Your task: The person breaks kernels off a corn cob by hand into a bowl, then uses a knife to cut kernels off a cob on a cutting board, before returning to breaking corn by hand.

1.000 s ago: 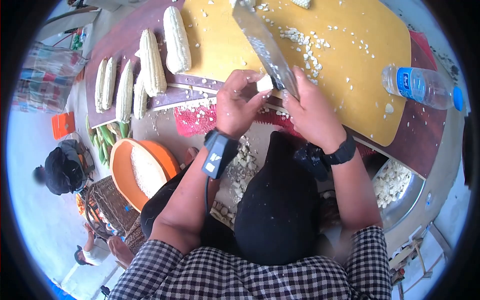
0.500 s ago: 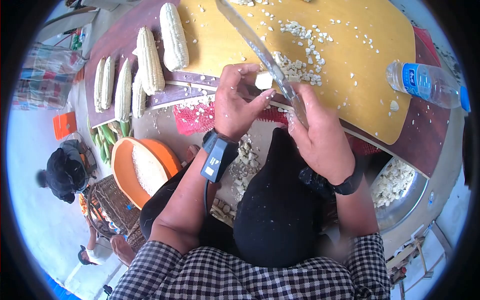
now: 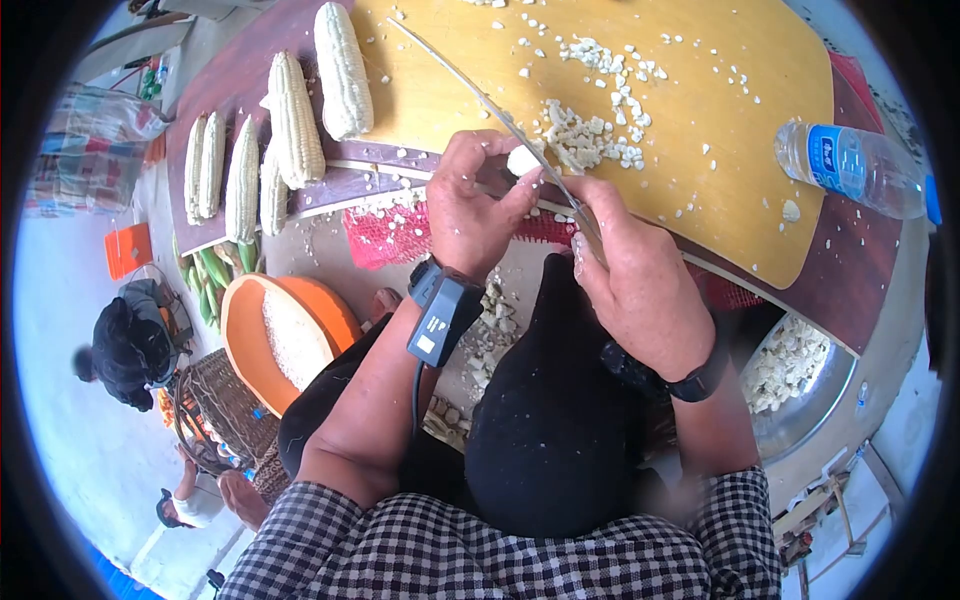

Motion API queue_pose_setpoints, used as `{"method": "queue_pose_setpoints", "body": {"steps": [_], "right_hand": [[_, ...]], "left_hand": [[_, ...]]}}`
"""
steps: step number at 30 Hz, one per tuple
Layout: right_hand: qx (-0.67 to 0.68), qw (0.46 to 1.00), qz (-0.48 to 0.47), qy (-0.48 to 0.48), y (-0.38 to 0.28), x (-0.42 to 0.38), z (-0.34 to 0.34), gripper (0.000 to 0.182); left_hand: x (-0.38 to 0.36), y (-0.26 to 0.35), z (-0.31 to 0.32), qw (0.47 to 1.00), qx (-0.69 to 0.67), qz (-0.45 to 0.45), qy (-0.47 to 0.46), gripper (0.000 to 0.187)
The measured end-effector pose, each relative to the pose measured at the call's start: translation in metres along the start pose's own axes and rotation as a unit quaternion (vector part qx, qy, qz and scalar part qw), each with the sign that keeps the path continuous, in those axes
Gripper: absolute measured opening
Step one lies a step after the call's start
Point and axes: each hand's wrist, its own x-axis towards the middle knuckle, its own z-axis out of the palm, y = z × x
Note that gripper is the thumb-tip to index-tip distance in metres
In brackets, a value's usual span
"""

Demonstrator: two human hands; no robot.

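Between its thumb and fingers, my left hand (image 3: 474, 205) grips a short white corn piece (image 3: 522, 160) near the table's front edge. My right hand (image 3: 630, 260) is wrapped round the handle end of a long knife (image 3: 480, 95). The blade runs up and to the left, its edge turned toward me, against or just beside the corn piece. Behind the hands, loose white kernels (image 3: 575, 140) lie scattered on the yellow board (image 3: 720, 130). Several whole white cobs (image 3: 297, 120) rest at the table's left side.
A plastic bottle (image 3: 850, 170) lies on its side at the right. An orange basin (image 3: 245, 325) with white contents stands at lower left, a metal bowl (image 3: 835, 400) of pale pieces at lower right. Two people (image 3: 130, 340) are at far left, near a wicker basket (image 3: 230, 395).
The knife blade has turned from showing its broad side to nearly edge-on, and its tip has swung left. My right hand has rolled slightly and shifted a little downward.
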Motion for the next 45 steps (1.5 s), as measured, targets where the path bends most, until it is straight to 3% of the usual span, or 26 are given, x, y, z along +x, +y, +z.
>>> {"method": "queue_pose_setpoints", "body": {"steps": [2, 8, 17, 23, 26, 35, 45], "right_hand": [[-0.003, 1.0, -0.01, 0.004, 0.003, -0.002, 0.0, 0.04], [-0.004, 1.0, 0.013, -0.024, -0.003, 0.0, -0.006, 0.039], [-0.083, 0.995, 0.035, -0.044, -0.009, 0.005, 0.002, 0.04], [-0.109, 0.99, 0.045, -0.074, -0.013, 0.001, -0.009, 0.036], [-0.118, 0.988, 0.052, -0.081, -0.015, -0.002, -0.011, 0.034], [-0.102, 0.986, 0.067, -0.109, -0.012, 0.013, -0.012, 0.037], [-0.047, 0.989, 0.081, -0.112, -0.002, 0.02, -0.019, 0.037]], "left_hand": [[-0.001, 0.001, 0.0, 0.999, -0.024, -0.02, -0.005, 0.026], [0.0, -0.012, -0.001, 0.999, 0.011, 0.039, -0.007, 0.029], [-0.003, -0.009, 0.006, 0.995, -0.09, -0.001, 0.03, 0.028], [-0.003, -0.001, 0.003, 0.999, -0.033, 0.032, 0.016, 0.026], [-0.006, 0.003, 0.004, 0.995, -0.085, -0.055, 0.013, 0.026], [-0.002, -0.004, 0.002, 1.0, 0.007, 0.026, 0.011, 0.028], [-0.002, 0.0, 0.002, 0.999, 0.022, 0.027, 0.03, 0.027]]}}
